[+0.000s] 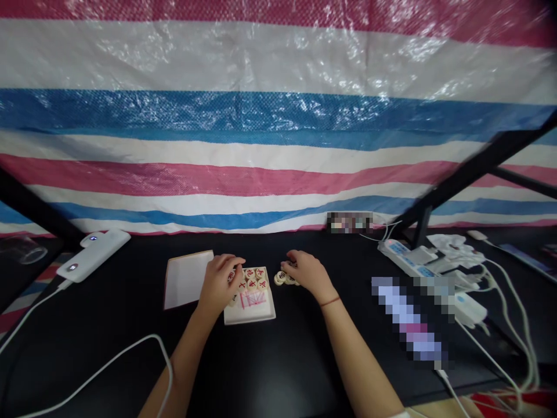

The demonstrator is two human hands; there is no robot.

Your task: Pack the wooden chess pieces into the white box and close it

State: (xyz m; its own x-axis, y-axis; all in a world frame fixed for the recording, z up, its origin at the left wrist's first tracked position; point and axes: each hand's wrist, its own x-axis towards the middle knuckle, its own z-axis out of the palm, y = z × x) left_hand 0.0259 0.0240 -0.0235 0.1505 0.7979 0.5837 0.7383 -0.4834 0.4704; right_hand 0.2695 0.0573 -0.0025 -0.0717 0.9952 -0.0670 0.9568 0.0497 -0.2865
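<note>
A small white box (pixel 250 319) holds rows of round cream xiangqi pieces (pixel 251 284) with red characters. A pink-scribbled patch (pixel 253 299) shows in its lower part. My left hand (pixel 221 283) is over the box's left side, its fingers curled around a xiangqi piece (pixel 231 276) among the others. To the right of the box, my right hand (pixel 307 271) bends down over a small group of loose xiangqi pieces (pixel 281 278) with dark characters. Its fingers close on pieces there, partly hidden under the palm. Left of the box lies the open lid (pixel 188 280), white inside.
A white power bank (pixel 98 255) with a cable lies at the left. Power strips (pixel 407 258) with plugs and tangled cables (pixel 500 290) stand at the right, beside a pixelated device (pixel 407 319). Striped sheeting (pixel 261 128) hangs behind the black table (pixel 261 371).
</note>
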